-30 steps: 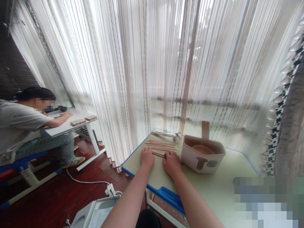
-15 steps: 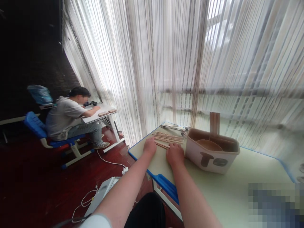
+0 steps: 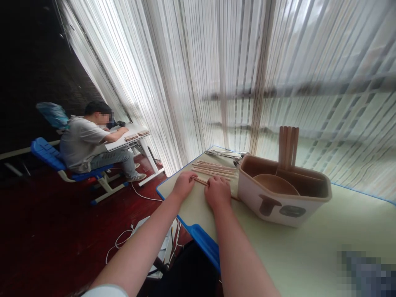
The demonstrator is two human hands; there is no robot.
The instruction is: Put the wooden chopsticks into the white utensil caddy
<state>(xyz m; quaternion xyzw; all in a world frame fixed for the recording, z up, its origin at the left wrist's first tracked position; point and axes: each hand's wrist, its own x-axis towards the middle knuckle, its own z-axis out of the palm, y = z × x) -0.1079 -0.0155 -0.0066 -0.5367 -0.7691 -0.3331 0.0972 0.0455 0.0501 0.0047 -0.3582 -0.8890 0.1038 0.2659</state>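
Wooden chopsticks [image 3: 200,180] lie low over the table, with my left hand [image 3: 184,185] closed on their left end. Farther right along the same chopsticks, my right hand [image 3: 218,193] is closed too, and a tip pokes out past it by the box. Just beyond both hands a row of loose chopsticks [image 3: 213,167] rests on the tabletop. To the right stands a white box [image 3: 260,202] with a brown rim. Inside it are a brown bowl [image 3: 275,184] and an upright bundle of chopsticks [image 3: 288,148]. Metal spoons [image 3: 224,154] lie at the far edge.
The pale table [image 3: 309,255] has a blue edge; striped curtains [image 3: 210,74] hang behind it. On the left, another person [image 3: 89,140] sits at a white desk [image 3: 119,143]. White cables [image 3: 119,239] run along the red floor. A blurred patch covers the lower right.
The view has shifted, so the box appears larger and the person's desk a little higher. My hands, still on the chopsticks, have drawn away from the loose row, toward me.
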